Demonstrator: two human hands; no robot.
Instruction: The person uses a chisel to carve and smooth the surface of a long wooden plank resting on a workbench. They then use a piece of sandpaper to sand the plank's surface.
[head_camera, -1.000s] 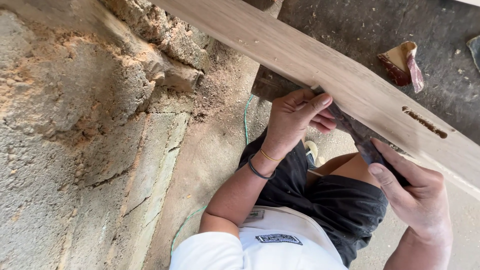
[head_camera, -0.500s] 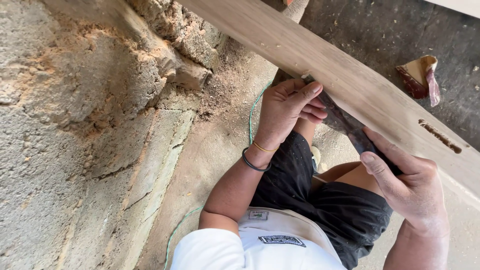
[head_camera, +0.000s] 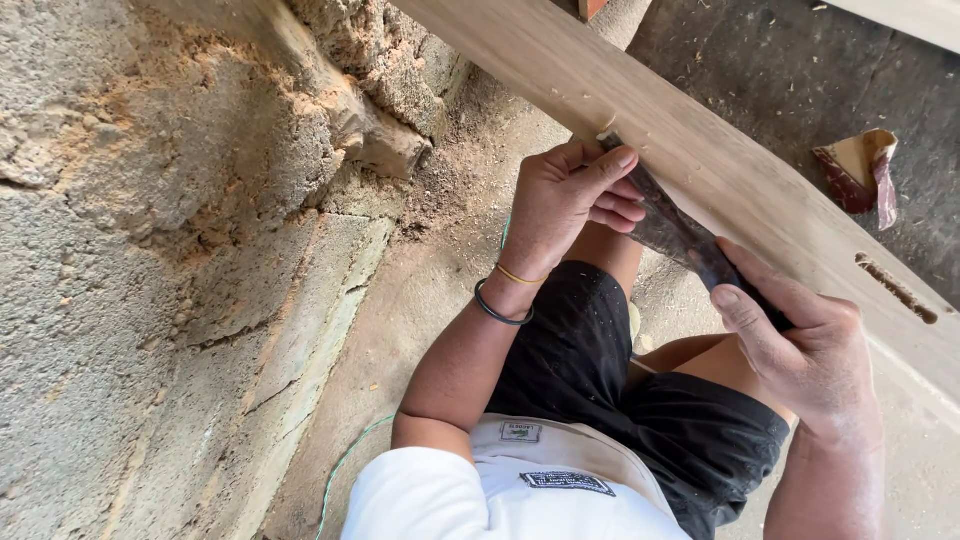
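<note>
A person is sitting low beside a rough block wall (head_camera: 150, 250), holding a dark strip of sandpaper (head_camera: 680, 240) stretched against the near edge of a long plank (head_camera: 700, 170) that is crossing the view from top centre to lower right. The left hand (head_camera: 565, 205) is closing round the strip's upper end, thumb lying along the plank's edge and fingers curled beneath; the right hand (head_camera: 800, 350) is gripping the lower end, fingers wrapped tight and thumb pressing on top. The step in hand appears to be smoothing the plank's edge — the strip is sitting taut between the two hands and touching the wood. Judging from this, the next stroke is calling for even tension at both ends and steady pressure along the edge, so the strip is not slipping off the corner. By count: one plank being worked, with one slot (head_camera: 895, 290) cut in its face near the right hand; one strip in use; one spare folded sheet (head_camera: 860, 170) lying on the floor (head_camera: 780, 60) beyond the plank — well apart from the hands; two bands (head_camera: 505, 295) circling the left wrist, one dark, one thin and yellow.
</note>
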